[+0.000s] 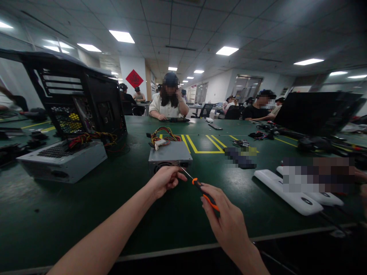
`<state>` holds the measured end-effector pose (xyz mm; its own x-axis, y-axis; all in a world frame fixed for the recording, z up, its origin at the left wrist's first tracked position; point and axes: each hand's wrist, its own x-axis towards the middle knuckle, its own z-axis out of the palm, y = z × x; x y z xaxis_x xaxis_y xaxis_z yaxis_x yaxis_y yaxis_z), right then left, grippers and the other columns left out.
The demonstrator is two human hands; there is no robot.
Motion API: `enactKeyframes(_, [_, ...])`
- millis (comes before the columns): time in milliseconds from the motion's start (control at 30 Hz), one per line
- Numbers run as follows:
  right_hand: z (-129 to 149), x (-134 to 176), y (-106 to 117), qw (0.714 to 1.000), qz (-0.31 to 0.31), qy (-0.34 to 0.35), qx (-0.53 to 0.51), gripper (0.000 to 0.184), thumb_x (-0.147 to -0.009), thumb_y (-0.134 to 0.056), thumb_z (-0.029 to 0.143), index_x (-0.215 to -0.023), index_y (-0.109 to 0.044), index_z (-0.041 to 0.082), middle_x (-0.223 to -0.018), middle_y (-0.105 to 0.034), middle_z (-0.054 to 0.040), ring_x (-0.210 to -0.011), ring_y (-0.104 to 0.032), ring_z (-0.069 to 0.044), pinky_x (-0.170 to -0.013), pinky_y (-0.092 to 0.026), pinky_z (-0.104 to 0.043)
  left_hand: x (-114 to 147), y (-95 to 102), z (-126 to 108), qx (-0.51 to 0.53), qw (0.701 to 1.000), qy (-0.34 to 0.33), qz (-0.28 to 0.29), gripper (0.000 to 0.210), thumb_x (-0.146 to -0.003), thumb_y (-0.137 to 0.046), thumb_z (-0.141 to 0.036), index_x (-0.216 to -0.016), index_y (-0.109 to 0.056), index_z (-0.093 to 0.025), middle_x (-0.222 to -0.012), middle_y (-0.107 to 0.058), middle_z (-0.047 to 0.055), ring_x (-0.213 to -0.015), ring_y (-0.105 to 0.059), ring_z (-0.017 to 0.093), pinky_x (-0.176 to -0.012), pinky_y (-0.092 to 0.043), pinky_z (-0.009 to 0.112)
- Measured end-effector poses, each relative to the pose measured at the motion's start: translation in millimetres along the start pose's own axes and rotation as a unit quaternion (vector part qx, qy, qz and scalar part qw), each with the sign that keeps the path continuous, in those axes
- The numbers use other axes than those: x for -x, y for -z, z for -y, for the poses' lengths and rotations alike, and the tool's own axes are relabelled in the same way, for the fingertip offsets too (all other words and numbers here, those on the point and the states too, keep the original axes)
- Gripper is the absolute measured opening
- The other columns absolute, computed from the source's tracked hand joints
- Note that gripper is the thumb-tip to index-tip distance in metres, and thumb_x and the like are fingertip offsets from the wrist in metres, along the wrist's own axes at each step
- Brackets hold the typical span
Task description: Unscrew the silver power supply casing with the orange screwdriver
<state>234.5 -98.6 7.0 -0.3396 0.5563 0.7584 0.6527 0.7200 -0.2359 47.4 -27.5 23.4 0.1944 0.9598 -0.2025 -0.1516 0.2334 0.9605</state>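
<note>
A grey metal computer power supply [169, 151] sits on the green table in front of me, its fan grille and socket side facing me. A bundle of coloured wires with a white connector [161, 143] lies at its back. My left hand [168, 180] is at the power supply's front face, its fingers curled together; what they hold, if anything, is hidden. My right hand [229, 214] grips an orange and black screwdriver [207, 194] by the handle. Its thin shaft slants up to the left, with the tip at the power supply's front face, close to my left fingers.
A second power supply [64, 162] and an open black computer case [83, 99] stand at left. To the right lie white power strips [288, 191], small tools [241, 143] and cables. A person [169, 97] sits opposite; a black panel-like object [312, 112] stands at far right.
</note>
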Motion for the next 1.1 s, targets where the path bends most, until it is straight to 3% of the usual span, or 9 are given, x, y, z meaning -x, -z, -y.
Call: enactKeyframes(1100, [1.4,2.2,0.0,1.000,0.014,0.002,0.019,0.022,-0.087,-0.039,0.016,-0.108,-0.048,0.017,-0.108,-0.059,-0.0104,-0.093,-0.061,-0.016,-0.078,-0.052,-0.030,7.9,-9.0,-3.6,-0.030,0.999,-0.021,0.005,0.022,-0.084,-0.038,-0.019,-0.101,-0.051,-0.010,-0.062,-0.062,0.002,-0.033,-0.039,0.001,-0.032,-0.018,0.012])
